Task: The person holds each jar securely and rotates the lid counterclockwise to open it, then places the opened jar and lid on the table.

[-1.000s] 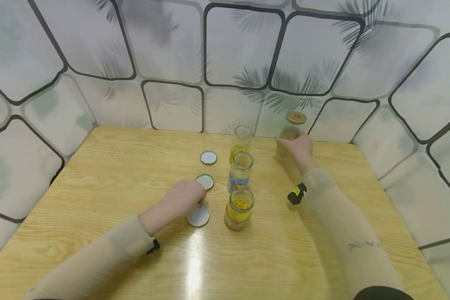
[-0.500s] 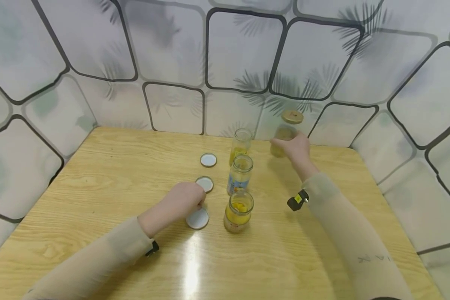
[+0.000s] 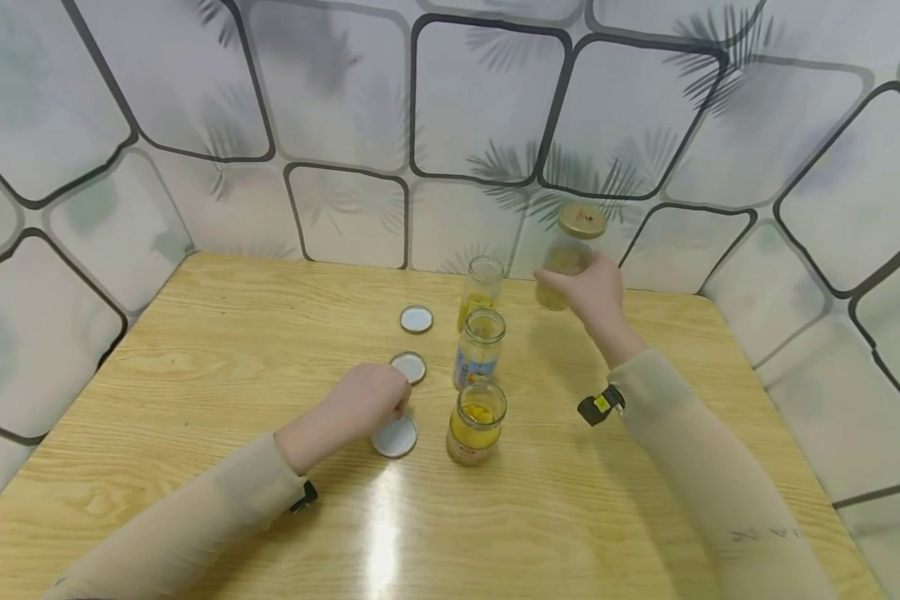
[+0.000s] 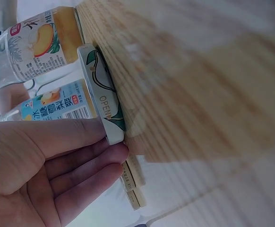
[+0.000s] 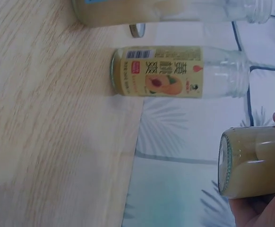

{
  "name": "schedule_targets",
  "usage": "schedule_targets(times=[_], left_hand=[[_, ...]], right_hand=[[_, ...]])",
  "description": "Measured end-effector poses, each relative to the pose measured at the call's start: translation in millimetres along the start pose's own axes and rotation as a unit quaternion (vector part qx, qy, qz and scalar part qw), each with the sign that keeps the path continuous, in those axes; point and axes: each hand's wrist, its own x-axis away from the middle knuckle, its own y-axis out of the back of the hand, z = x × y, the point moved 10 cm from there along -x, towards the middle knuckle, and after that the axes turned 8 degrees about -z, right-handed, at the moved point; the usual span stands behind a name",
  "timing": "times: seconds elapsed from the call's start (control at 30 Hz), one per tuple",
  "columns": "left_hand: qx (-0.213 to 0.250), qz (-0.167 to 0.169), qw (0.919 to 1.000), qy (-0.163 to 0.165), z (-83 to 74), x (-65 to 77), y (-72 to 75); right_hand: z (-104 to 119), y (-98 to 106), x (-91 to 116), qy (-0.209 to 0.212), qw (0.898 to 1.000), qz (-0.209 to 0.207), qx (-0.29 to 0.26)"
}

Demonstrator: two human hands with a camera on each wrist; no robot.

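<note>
My right hand (image 3: 594, 292) grips a glass jar (image 3: 564, 257) with its gold lid (image 3: 582, 220) on, at the back of the table. In the right wrist view the pale contents of this jar show, and its base hangs free of the table. My left hand (image 3: 367, 398) pinches the edge of the nearest jar lid (image 3: 394, 437), which lies white side up. That lid's printed rim reads "OPEN" in the left wrist view. Three open jars stand in a row between the hands: a near jar (image 3: 476, 427), a blue-labelled jar (image 3: 480, 350) and a far jar (image 3: 482, 293).
Two more lids lie white side up beside the row, a middle lid (image 3: 409, 367) and a far lid (image 3: 416, 319). The wooden table (image 3: 270, 333) meets a patterned backdrop (image 3: 345, 208) at the rear and sides.
My right hand has raised the lidded jar and brought it slightly left. My left hand stays at the nearest lid; the open jars keep their places.
</note>
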Motion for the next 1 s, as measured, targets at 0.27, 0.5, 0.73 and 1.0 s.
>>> schedule_targets(times=[0.27, 0.5, 0.73, 1.0], left_hand=[[0.001, -0.007, 1.0000, -0.005, -0.3, -0.1, -0.4], [-0.003, -0.017, 0.9997, -0.015, -1.1, -0.4, 0.0], [-0.007, -0.008, 0.9999, -0.013, -1.0, -1.1, 0.3], [-0.004, -0.007, 0.9999, -0.013, -0.7, -1.0, -0.1]], right_hand=[[24, 4, 17, 0.033, 0.999, 0.005, -0.018], [43, 8, 28, 0.083, 0.996, 0.003, -0.023], [55, 12, 42, 0.088, 0.996, 0.015, -0.020], [64, 9, 62, 0.121, 0.992, 0.034, -0.030]])
